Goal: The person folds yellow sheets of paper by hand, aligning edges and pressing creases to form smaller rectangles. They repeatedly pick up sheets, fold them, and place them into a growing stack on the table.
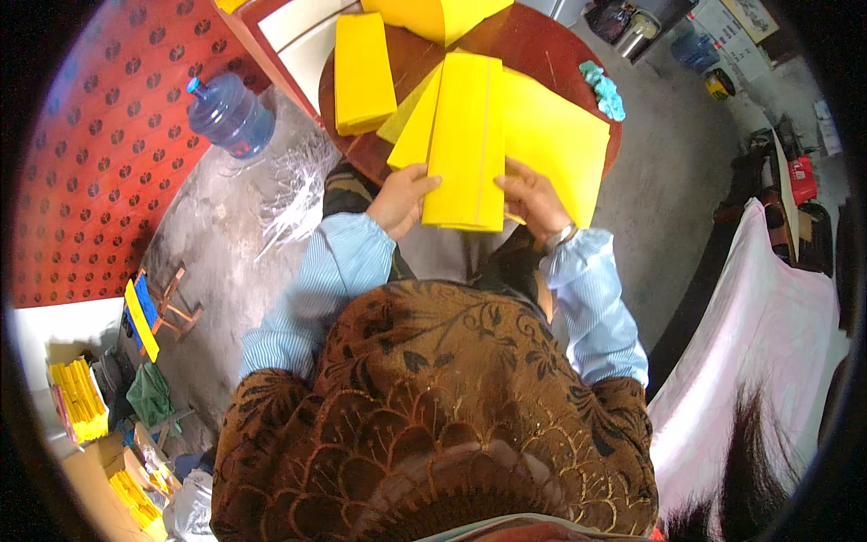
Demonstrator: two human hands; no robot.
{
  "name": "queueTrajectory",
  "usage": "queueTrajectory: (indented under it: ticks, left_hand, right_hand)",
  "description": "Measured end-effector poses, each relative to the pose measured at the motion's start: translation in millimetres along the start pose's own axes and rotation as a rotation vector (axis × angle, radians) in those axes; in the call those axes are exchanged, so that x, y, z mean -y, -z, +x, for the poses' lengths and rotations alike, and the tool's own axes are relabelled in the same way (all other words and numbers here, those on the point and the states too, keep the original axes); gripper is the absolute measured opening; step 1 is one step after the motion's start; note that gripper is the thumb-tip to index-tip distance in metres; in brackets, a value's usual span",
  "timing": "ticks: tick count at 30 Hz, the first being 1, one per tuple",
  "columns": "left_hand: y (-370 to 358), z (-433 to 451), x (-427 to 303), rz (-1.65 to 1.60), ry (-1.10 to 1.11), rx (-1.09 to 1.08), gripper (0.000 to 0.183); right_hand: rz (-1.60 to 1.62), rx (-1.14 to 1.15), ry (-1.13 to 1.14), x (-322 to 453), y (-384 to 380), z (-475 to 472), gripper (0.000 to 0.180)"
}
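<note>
A folded yellow paper bundle [464,142] is held upright between my two hands at the near edge of a round reddish-brown table [535,40]. My left hand [401,198] grips its left side, thumb on the front face. On its right side my right hand [535,198] holds on with thumb and fingers. A crease runs down the bundle near its right edge. Beneath and behind it, wide yellow sheets [555,135] lie fanned out on the table. A neat stack of folded yellow paper [364,71] sits at the table's left, and more yellow paper [450,17] at the far edge.
A crumpled turquoise cloth or paper [603,90] lies at the table's right edge. Left on the floor are a large blue water bottle [231,116] and a pile of white strips [298,186]. A pale cloth [758,339] drapes over something at the right. Boxes of yellow paper [80,400] stand lower left.
</note>
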State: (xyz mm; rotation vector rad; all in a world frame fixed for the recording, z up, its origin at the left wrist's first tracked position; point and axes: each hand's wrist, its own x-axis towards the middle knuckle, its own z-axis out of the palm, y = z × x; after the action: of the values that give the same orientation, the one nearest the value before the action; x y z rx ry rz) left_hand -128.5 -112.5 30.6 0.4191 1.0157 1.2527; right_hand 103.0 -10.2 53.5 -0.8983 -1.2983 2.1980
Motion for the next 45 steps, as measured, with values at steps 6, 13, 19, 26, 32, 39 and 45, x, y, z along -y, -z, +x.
queueTrajectory:
  ticks: [6,13,19,26,32,39,45]
  left_hand:
    - [-3.9,-19.3,-1.7,0.036,-0.007,-0.079,0.043]
    - [7.6,-37.0,1.5,0.052,0.007,-0.001,0.048]
    - [6.2,-49.7,0.6,0.038,0.011,0.036,0.05]
    - [9.9,-52.1,7.9,0.161,-0.003,0.04,0.047]
    - [19.0,-48.5,15.8,0.158,-0.006,0.055,0.041]
    - [15.0,-52.2,10.5,0.152,-0.023,0.018,0.037]
    - [20.0,-56.0,9.0,0.199,0.049,0.035,0.042]
  right_hand:
    - [-0.031,-0.061,-0.011,-10.0,-21.3,-12.9,0.057]
    - [0.052,-0.149,0.045,-21.5,-35.8,-27.2,0.058]
    - [0.027,-0.157,0.067,-42.7,-30.3,-30.3,0.059]
    - [0.035,-0.204,0.096,-63.4,-42.1,-36.6,0.057]
    - [0.091,-0.291,0.133,-70.0,-49.8,-37.9,0.047]
    - [0.077,-0.347,0.062,-75.7,-53.8,-30.8,0.039]
    - [0.079,-0.237,0.119,-80.0,-54.1,-35.6,0.04]
